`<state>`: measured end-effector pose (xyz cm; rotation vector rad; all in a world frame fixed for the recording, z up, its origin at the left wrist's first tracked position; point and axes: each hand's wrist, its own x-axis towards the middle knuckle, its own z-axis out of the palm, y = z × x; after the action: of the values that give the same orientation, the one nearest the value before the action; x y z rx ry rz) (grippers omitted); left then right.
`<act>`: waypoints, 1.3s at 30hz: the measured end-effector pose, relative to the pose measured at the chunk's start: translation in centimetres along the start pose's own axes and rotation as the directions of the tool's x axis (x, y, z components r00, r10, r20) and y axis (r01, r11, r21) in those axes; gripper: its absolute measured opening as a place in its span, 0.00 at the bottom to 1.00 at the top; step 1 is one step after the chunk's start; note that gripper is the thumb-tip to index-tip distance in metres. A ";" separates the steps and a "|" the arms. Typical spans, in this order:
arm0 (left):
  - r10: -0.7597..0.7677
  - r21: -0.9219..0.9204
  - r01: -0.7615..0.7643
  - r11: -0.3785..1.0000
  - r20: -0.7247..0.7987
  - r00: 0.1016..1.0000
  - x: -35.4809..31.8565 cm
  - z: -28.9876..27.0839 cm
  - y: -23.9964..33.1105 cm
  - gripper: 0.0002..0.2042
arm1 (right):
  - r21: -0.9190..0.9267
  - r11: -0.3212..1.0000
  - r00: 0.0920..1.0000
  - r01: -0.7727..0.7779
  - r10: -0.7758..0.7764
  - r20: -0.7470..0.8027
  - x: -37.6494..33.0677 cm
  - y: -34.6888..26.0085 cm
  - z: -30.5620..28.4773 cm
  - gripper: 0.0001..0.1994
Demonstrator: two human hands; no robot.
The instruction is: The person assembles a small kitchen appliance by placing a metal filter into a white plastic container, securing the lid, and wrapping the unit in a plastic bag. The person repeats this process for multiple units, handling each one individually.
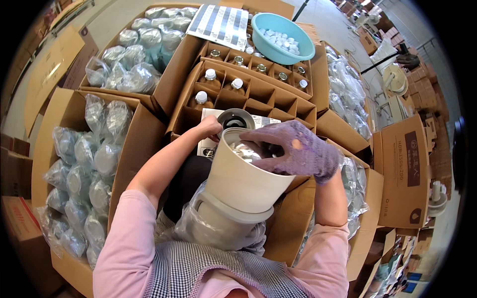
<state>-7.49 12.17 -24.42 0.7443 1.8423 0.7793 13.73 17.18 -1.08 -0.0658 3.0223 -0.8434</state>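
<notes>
A beige plastic pot (241,179) rests against my lap, standing on a second grey pot (218,226) still wrapped in clear plastic. My right hand (298,151), in a worn purple glove, grips the beige pot's far rim with fingers curled inside. My left hand (209,125) is bare and pinches the rim on the far left side. Something shiny lies inside the pot; I cannot tell what. Just beyond the rim sits a round dark lid or cap (235,118) on a white printed box.
A divided cardboard box (278,94) ahead holds brown bottles, some with white caps (237,83). A teal bowl (283,37) of white caps sits at the back. Open cartons of plastic-wrapped pots stand at left (84,169), back left (139,49) and right (348,84).
</notes>
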 end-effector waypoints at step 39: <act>0.939 -0.066 -0.955 0.290 0.212 0.271 -15.3 -6.5 12.9 0.25 | 0.938 0.053 0.900 0.343 0.266 -0.345 0.8 6.4 3.9 0.36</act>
<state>-6.24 7.03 -4.01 2.0136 1.0316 1.3023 12.78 20.62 -7.75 0.0695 1.7459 -3.0965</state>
